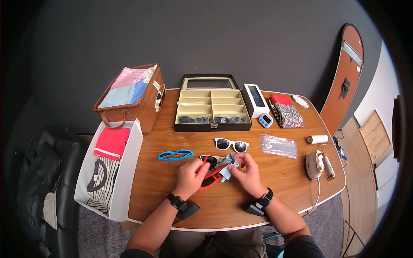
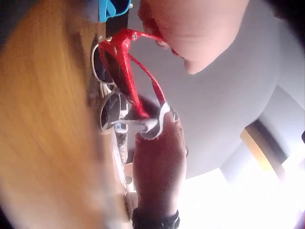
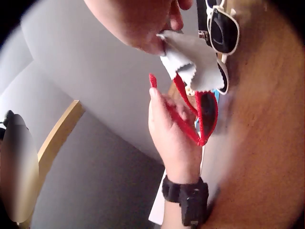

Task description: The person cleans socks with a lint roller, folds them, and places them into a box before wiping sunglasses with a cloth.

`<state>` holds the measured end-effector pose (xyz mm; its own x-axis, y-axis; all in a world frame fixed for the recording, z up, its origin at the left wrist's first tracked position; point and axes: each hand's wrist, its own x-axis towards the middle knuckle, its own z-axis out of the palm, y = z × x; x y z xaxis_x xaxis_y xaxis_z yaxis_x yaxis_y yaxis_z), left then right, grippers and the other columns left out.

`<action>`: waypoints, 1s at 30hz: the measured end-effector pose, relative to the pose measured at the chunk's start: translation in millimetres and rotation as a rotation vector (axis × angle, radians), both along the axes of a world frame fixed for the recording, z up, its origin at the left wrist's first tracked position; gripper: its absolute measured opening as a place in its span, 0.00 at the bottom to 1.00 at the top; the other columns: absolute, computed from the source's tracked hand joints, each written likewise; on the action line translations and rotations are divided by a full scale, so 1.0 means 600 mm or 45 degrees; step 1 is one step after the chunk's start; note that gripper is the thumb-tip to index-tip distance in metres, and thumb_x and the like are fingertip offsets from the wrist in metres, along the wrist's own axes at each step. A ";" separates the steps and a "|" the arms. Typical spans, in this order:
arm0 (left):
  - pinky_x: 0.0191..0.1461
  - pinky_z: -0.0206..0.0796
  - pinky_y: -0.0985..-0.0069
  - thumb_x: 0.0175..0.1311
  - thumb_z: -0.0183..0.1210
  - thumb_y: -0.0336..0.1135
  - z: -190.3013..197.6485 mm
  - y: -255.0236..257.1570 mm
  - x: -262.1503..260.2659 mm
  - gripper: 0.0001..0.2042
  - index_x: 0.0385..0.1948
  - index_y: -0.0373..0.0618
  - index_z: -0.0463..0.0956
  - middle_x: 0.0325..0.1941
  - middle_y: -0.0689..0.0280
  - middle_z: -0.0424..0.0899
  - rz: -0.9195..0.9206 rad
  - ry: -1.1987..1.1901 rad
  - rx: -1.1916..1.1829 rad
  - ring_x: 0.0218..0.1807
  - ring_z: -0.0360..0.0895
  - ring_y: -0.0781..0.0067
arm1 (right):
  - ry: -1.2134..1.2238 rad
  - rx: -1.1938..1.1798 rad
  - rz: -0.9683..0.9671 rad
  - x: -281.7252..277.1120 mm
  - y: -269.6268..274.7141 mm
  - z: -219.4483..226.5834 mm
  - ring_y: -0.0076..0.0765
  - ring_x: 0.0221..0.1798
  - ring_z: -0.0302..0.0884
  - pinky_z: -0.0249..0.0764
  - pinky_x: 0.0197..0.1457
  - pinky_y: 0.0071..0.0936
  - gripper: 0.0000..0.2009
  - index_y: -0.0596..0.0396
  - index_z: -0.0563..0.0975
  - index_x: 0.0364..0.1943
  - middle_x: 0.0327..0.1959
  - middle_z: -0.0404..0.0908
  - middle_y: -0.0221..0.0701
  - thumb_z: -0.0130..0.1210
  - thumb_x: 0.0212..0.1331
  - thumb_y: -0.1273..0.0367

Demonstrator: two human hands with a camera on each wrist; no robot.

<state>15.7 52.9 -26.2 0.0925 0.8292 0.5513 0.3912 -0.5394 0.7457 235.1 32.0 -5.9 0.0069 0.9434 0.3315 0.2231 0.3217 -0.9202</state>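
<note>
My left hand (image 1: 189,178) pinches one temple of a pair of red sunglasses (image 1: 208,182), holding them above the table. Between the thumb and fingers of my right hand (image 1: 247,174) is a light grey-blue cleaning cloth (image 1: 226,173) with a zigzag edge. The right wrist view shows the cloth (image 3: 198,64) draped over the far end of the red frame (image 3: 199,117), covering part of it. Just beyond the hands lie sunglasses with a pale frame (image 1: 211,161), partly hidden. White sunglasses (image 1: 232,145) rest farther back, and blue glasses (image 1: 175,155) are left of them.
An open display case (image 1: 213,127) with some packed glasses stands at the back. To the left are a wicker basket (image 1: 142,112) and a white box (image 1: 133,163) of folded cloths. Clear plastic sleeves (image 1: 278,146), a timer (image 1: 266,120) and a corded device (image 1: 315,165) lie rightward.
</note>
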 end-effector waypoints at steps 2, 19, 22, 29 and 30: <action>0.25 0.61 0.66 0.66 0.64 0.33 -0.001 0.013 -0.019 0.11 0.25 0.41 0.75 0.19 0.58 0.74 0.158 -0.017 0.088 0.20 0.72 0.59 | -0.108 -0.007 0.002 0.007 0.002 0.009 0.22 0.44 0.76 0.74 0.49 0.22 0.14 0.60 0.77 0.48 0.41 0.82 0.30 0.66 0.59 0.75; 0.32 0.65 0.75 0.71 0.61 0.34 -0.027 0.050 -0.058 0.10 0.29 0.40 0.74 0.25 0.66 0.77 0.189 -0.466 -0.322 0.31 0.75 0.82 | 0.487 -0.520 0.652 0.026 0.010 0.000 0.17 0.37 0.77 0.74 0.42 0.17 0.07 0.53 0.77 0.43 0.38 0.82 0.22 0.63 0.65 0.74; 0.35 0.66 0.73 0.66 0.65 0.31 -0.008 0.043 -0.030 0.09 0.29 0.40 0.73 0.30 0.64 0.78 0.258 -0.667 -0.185 0.32 0.76 0.75 | 0.575 -0.621 0.663 0.038 0.014 -0.014 0.18 0.36 0.78 0.75 0.39 0.17 0.07 0.53 0.77 0.43 0.35 0.83 0.23 0.63 0.65 0.74; 0.33 0.66 0.76 0.59 0.68 0.25 -0.002 0.008 -0.029 0.10 0.24 0.38 0.74 0.27 0.63 0.75 0.111 0.009 0.255 0.29 0.74 0.71 | 0.738 -0.492 0.530 0.025 0.011 -0.018 0.20 0.34 0.80 0.76 0.38 0.18 0.07 0.53 0.76 0.40 0.35 0.84 0.25 0.64 0.64 0.74; 0.30 0.64 0.76 0.62 0.66 0.27 0.017 -0.001 -0.017 0.07 0.26 0.38 0.77 0.25 0.64 0.76 0.025 -0.045 0.098 0.26 0.73 0.73 | 0.689 -0.434 0.485 0.025 0.010 -0.023 0.20 0.35 0.81 0.77 0.39 0.18 0.07 0.53 0.76 0.39 0.35 0.84 0.26 0.65 0.64 0.74</action>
